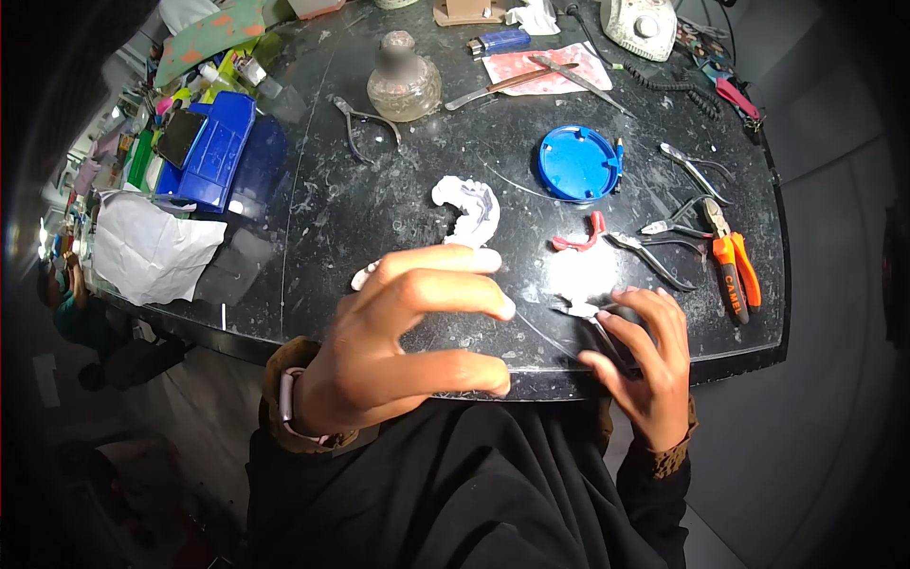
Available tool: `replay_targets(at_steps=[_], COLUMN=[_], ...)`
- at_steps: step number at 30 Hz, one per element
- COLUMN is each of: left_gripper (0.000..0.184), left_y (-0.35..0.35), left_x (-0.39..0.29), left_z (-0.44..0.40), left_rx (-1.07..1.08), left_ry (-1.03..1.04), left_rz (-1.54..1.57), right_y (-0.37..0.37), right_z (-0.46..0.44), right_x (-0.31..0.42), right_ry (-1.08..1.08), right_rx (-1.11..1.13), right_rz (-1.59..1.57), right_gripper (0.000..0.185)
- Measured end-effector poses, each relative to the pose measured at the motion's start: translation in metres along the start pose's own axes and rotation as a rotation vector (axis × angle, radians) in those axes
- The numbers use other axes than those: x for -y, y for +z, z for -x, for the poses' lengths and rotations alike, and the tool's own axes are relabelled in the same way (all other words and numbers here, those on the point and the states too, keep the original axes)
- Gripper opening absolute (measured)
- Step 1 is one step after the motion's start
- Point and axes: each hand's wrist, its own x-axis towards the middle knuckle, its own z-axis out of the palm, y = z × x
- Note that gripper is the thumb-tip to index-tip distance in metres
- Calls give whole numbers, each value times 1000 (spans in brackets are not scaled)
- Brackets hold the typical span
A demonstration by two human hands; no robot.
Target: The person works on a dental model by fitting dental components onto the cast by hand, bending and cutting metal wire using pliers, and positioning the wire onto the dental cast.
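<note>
Loosely parted, the left hand point(365, 341) has its grip wide: a clear gap separates thumb from index finger. Its place is nearer the body than the blue dish point(578, 163), and left of it. Straight down from the dish towards the body is the small metal tool point(577, 309), its head caught in a bright patch of glare on the tabletop point(327, 228). The right hand point(659, 379) is nearest to it, with fingertips at its shaft and thumb on the other side; how firmly that grip closes, I cannot tell.

The relation that matters most, I judge, is the slant of the thin wire point(542, 335). From beside the left index fingertip, its long axis drops rightward and bodyward, ending close to the right thumb (whether either hand pinches it is too fine to see). The tool points the opposite way, its head leaning left and away from the body.

Between dish and tool lies the red piece point(595, 224), with pliers point(641, 249) just right of it. The white cast point(481, 211) is left of the dish and somewhat closer to the body, just beyond the left fingers.
</note>
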Motion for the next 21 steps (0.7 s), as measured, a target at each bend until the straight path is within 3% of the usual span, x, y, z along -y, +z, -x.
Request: replay_targets(at_steps=[2, 5, 9, 16, 19, 20, 21], left_gripper=[10, 12, 16, 14, 19, 35, 49], left_y=[8, 15, 12, 15, 15, 17, 13], left_x=[-3, -6, -11, -6, 0, 11, 18], left_z=[-1, 2, 3, 6, 7, 11, 11], left_rx=[31, 83, 46, 43, -48, -130, -144], left_ry=[-18, -24, -33, -14, -150, -228, -330], left_rz=[75, 121, 192, 356, 398, 412, 191], right_y=[-7, 13, 14, 17, 17, 17, 18], right_z=[-9, -14, -19, -24, -24, -23, -22], right_x=[16, 33, 30, 28, 27, 29, 30], right_ry=[-92, -262, -293, -334, -324, -273, -245], right_rx=[-13, -48, -18, -6, -31, -50, -67], right_rz=[-351, -755, -873, -965, -913, -895, -882], right_gripper=[43, 35, 20, 19, 20, 24, 25])
